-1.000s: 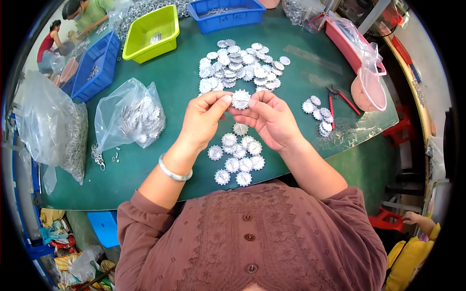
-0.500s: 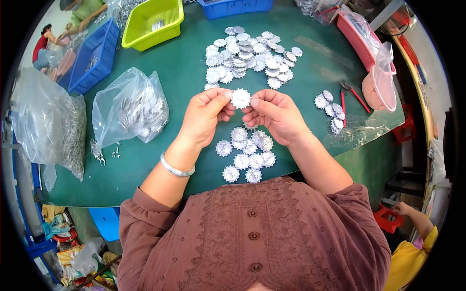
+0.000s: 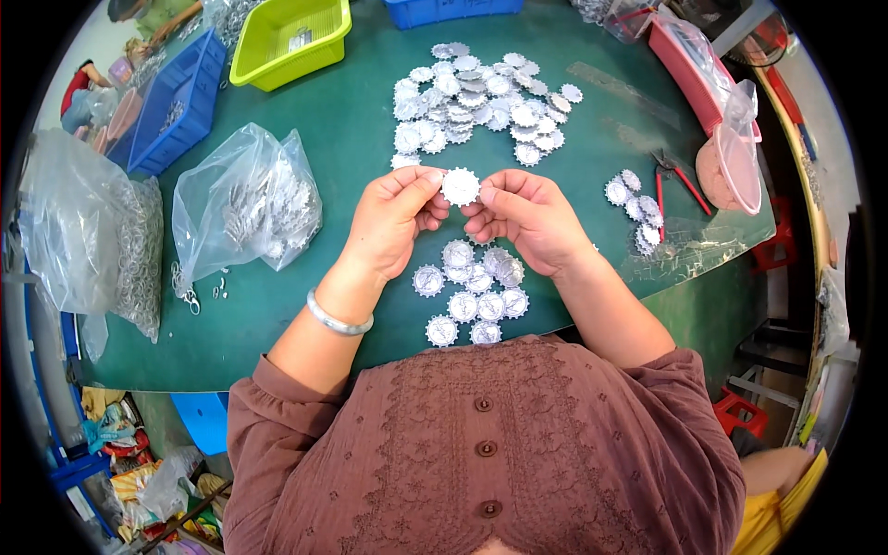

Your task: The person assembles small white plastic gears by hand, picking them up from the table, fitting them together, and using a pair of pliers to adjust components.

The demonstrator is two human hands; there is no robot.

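Between my two hands, above the green table, I hold up one silver toothed disc (image 3: 461, 187). My left hand (image 3: 398, 215) pinches its left edge with thumb and fingers; my right hand (image 3: 520, 220) grips the right edge the same way. Just below the hands lies a small group of similar discs (image 3: 476, 291), several flat and some overlapping. Beyond the hands is a larger heap of discs (image 3: 467, 102), stacked loosely. A few more discs (image 3: 635, 208) lie to the right of my right hand, beside red-handled pliers (image 3: 683, 185).
On the left stand a clear bag of metal parts (image 3: 268, 208) and a fuller bag of rings (image 3: 139, 250). A lime basket (image 3: 310, 55), blue bins (image 3: 171, 111) and a pink tub (image 3: 721, 176) line the table edges. People are at the far left and lower right.
Both hands keep hold of the disc in nearly the same place; its face now looks brighter. The person in yellow at lower right has shifted, the arm now lower.
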